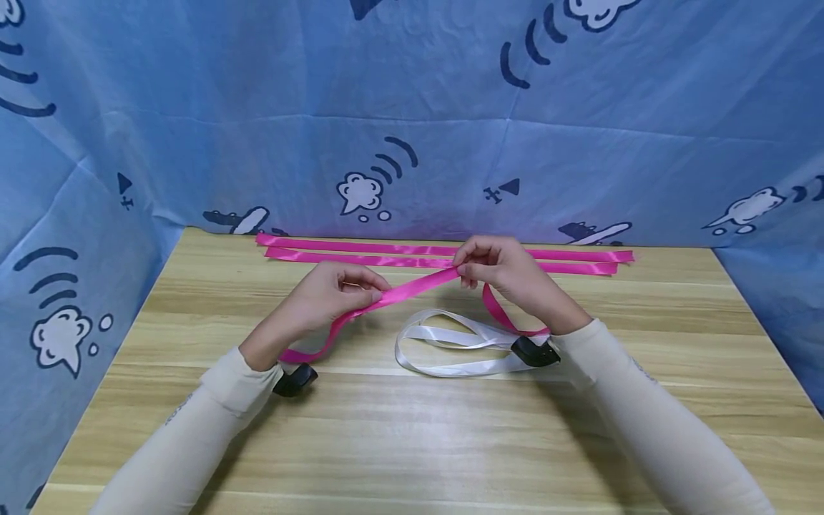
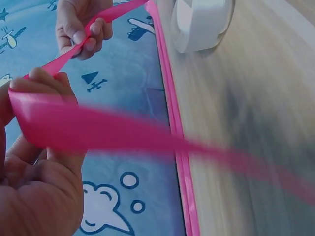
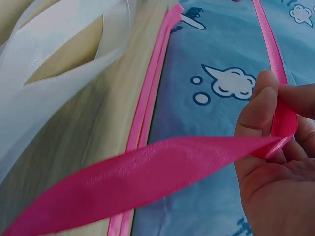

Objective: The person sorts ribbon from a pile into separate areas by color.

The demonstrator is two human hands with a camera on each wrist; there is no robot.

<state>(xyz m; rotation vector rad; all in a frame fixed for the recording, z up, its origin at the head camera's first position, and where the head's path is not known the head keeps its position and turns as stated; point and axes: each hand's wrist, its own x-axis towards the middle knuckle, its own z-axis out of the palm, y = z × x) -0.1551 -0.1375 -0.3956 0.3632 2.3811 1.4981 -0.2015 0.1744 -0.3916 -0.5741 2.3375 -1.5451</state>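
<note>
A pink ribbon (image 1: pixel 418 285) stretches between my two hands above the table. My left hand (image 1: pixel 335 292) pinches it between thumb and fingers, and its loose end droops toward the left wrist. Higher and farther right, my right hand (image 1: pixel 498 270) pinches the same ribbon; the tail hangs below that hand and curves toward the right wrist. In the right wrist view the hanging ribbon (image 3: pixel 142 172) sweeps broadly across, over the table edge. The left wrist view shows its near length (image 2: pixel 98 125) blurred.
Two pink ribbons (image 1: pixel 360 247) lie straight, side by side, along the table's back edge. A looped white ribbon (image 1: pixel 450 370) lies on the wooden table (image 1: pixel 386 443) below my right hand. A blue patterned cloth (image 1: pixel 270 164) hangs behind and at both sides.
</note>
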